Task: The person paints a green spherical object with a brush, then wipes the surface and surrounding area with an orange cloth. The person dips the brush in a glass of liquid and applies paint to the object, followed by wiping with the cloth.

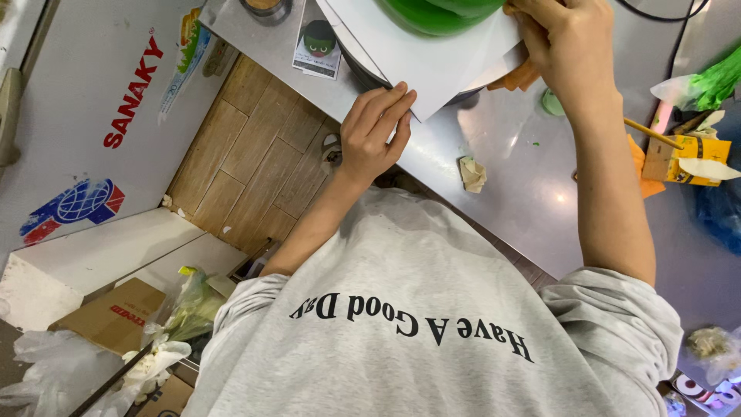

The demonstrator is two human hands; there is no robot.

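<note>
White board (432, 58) sits at the far edge of the steel counter (509, 177), with a shiny green cake (436, 14) on top, on what looks like a turntable, mostly hidden. The left hand (374, 131) has its fingers pinching the near corner of the board. The right hand (567, 42) is curled against the right side of the cake, probably gripping something orange, hard to tell. A crumpled scrap (472, 174) lies nearer, and a small yellow carton (691, 158) sits far right
</note>
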